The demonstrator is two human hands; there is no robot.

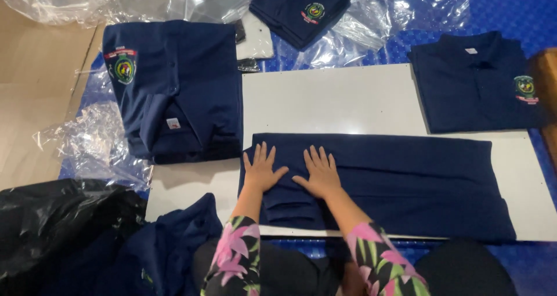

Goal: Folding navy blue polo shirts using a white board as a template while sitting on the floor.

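Observation:
A navy shirt (406, 180) lies folded into a long strip across a white board (336, 99). My left hand (261, 169) and my right hand (318, 171) press flat on the strip's left end, fingers spread, side by side. Under them the folded sleeve shows as a smaller layered rectangle. Both arms wear floral sleeves.
A stack of folded navy shirts (174, 87) with a chest badge sits left of the board. Another folded shirt (481, 81) lies at the right and one more (301, 9) at the top on clear plastic bags (406, 12). Black plastic (52, 226) and loose navy cloth (168, 249) lie at lower left.

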